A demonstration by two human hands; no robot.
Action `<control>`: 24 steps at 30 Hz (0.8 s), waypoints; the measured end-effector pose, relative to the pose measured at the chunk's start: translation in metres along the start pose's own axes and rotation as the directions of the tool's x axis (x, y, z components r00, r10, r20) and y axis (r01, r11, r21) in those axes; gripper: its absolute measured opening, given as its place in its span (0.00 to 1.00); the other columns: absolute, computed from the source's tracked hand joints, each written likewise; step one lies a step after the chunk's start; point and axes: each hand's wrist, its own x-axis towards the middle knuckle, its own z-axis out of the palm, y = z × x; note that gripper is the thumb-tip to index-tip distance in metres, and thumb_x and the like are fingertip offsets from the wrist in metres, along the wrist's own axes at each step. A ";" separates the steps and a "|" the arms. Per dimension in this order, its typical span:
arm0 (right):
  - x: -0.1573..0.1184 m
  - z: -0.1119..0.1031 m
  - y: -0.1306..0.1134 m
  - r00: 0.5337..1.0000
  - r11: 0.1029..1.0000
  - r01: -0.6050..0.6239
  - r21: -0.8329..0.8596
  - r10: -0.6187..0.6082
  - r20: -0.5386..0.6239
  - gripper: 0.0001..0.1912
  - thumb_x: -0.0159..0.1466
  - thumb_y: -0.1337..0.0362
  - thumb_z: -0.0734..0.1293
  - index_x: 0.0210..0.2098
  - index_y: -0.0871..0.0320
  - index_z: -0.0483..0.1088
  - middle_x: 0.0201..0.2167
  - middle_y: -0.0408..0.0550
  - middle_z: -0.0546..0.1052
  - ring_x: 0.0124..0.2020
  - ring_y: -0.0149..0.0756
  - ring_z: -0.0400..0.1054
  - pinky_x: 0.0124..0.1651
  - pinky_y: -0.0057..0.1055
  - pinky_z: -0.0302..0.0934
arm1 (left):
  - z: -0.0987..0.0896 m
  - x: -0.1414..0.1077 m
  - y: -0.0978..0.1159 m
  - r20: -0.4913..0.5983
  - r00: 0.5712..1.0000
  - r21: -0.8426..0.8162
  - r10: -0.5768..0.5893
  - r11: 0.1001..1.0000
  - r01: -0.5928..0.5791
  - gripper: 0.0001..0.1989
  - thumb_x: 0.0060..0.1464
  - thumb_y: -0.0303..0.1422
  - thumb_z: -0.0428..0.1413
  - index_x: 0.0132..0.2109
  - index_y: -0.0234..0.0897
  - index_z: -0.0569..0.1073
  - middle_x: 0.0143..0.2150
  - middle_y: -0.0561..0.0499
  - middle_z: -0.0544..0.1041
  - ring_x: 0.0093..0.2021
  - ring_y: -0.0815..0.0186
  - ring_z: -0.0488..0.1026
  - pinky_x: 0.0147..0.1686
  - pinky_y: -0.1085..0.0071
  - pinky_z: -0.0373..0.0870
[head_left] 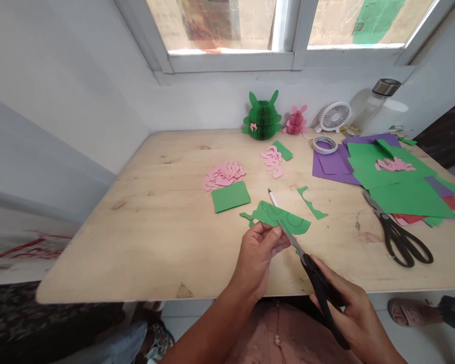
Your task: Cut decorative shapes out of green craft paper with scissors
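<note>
right grip (354,309) clasps black scissors (317,280) — left grip (256,251) pinches green paper (284,217) — red lettering (41,253) far left, too blurred

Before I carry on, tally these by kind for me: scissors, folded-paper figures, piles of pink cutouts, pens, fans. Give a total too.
Scissors: 2, one in the right hand, one lying free
Paper figures: 2, green and pink
Pink cutout piles: 3
Pen: 1
Fan: 1
Total: 9

There are two scissors (314,273), one fan (334,117), one bottle (372,107).
</note>
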 end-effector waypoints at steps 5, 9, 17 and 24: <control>-0.001 0.001 0.002 1.000 1.000 -0.014 -0.003 0.014 0.003 0.27 0.57 0.69 0.69 0.57 0.56 0.69 0.55 0.48 0.72 0.54 0.42 0.67 0.55 0.30 0.60 | 0.001 0.000 0.000 -0.009 1.000 -0.006 -0.001 1.000 0.001 0.07 0.48 0.32 0.61 0.34 0.34 0.72 0.33 0.49 0.79 0.34 0.63 0.77 0.45 0.61 0.70; 0.000 0.001 0.001 1.000 1.000 -0.017 0.010 0.017 0.008 0.27 0.57 0.70 0.68 0.57 0.56 0.69 0.55 0.47 0.72 0.55 0.43 0.67 0.55 0.30 0.60 | 0.000 0.001 0.001 -0.012 1.000 0.007 -0.018 1.000 0.018 0.08 0.48 0.33 0.61 0.35 0.33 0.73 0.34 0.47 0.80 0.34 0.62 0.77 0.45 0.61 0.70; 0.001 0.001 0.000 1.000 1.000 -0.018 0.003 0.018 0.005 0.25 0.57 0.68 0.68 0.55 0.58 0.70 0.55 0.49 0.71 0.55 0.44 0.67 0.54 0.31 0.61 | 0.002 0.001 0.001 -0.017 1.000 0.004 0.009 1.000 -0.009 0.09 0.47 0.32 0.62 0.37 0.32 0.75 0.35 0.46 0.80 0.35 0.61 0.77 0.44 0.61 0.71; -0.002 0.001 0.003 1.000 1.000 -0.003 0.016 0.003 -0.005 0.27 0.57 0.69 0.69 0.56 0.56 0.69 0.55 0.48 0.72 0.55 0.42 0.67 0.54 0.29 0.61 | 0.003 0.001 -0.001 -0.006 1.000 0.011 0.013 1.000 -0.013 0.08 0.49 0.31 0.61 0.36 0.32 0.74 0.35 0.46 0.80 0.36 0.61 0.77 0.45 0.61 0.71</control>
